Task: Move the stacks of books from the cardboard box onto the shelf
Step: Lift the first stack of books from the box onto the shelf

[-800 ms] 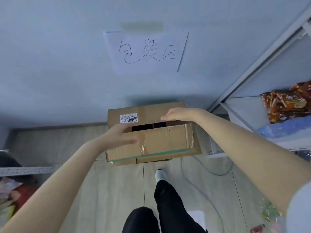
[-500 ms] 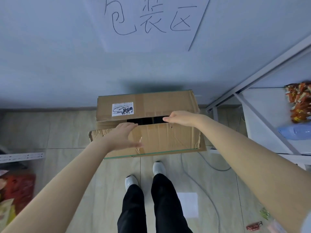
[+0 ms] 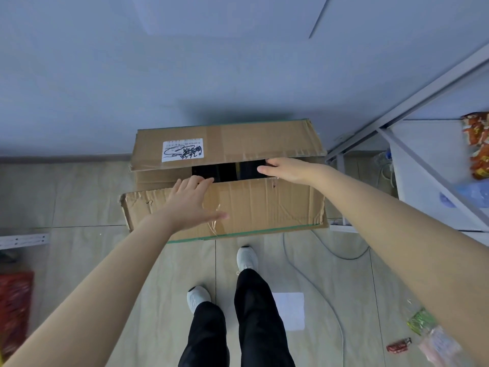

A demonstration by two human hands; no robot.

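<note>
Box [image 3: 154, 179] interior dark between 2 flaps [image 3: 264, 207]

Both arms outstretched; left hand [image 3: 189, 201], right hand [image 3: 287, 169] fingers straight.

We make out only a dark gap [image 3: 214, 172] between the left hand [image 3: 189, 205] and right hand [image 3: 287, 172]; the flaps of the cardboard box [image 3: 264, 207] hide its contents; beyond the left hand, the label [image 3: 182, 150] is too small to read; right of the right hand, the shelf [image 3: 412, 107] and blurred snack packets [image 3: 476, 144] are cut off.
</note>
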